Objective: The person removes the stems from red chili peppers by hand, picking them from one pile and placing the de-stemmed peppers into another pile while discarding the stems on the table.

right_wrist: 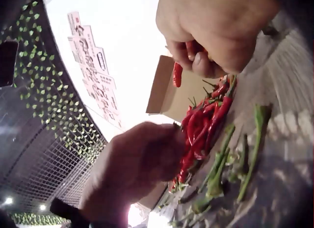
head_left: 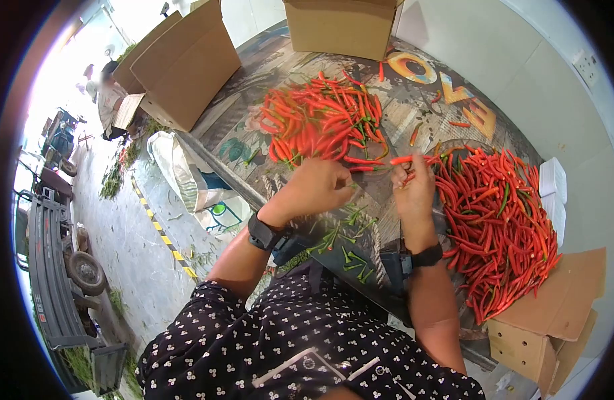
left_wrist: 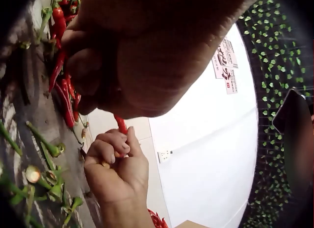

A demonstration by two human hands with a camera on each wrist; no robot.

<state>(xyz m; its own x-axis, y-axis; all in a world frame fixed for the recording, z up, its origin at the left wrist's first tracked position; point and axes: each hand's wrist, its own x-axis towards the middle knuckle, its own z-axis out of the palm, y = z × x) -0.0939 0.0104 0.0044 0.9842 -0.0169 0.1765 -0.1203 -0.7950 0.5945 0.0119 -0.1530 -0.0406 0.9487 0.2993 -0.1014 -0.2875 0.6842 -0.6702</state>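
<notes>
My right hand (head_left: 414, 193) pinches red chili peppers (head_left: 401, 160) between thumb and curled fingers, at the left edge of a large heap of red chilies (head_left: 497, 220). In the right wrist view, one held chili (right_wrist: 177, 75) hangs below the fingers. My left hand (head_left: 313, 188) is at the near side of a smaller pile of chilies (head_left: 320, 117) with green stems. Its fingers are curled, and no thing shows between them. Loose green stems (head_left: 353, 259) lie on the table between my forearms; several show large in the left wrist view.
Cardboard boxes stand behind the table (head_left: 187, 67) and at its back edge (head_left: 343, 30); another open box (head_left: 547, 313) is at right. White containers (head_left: 552, 193) sit beside the large heap. A white sack (head_left: 187, 173) leans at the table's left edge. A person (head_left: 110, 100) is farther left.
</notes>
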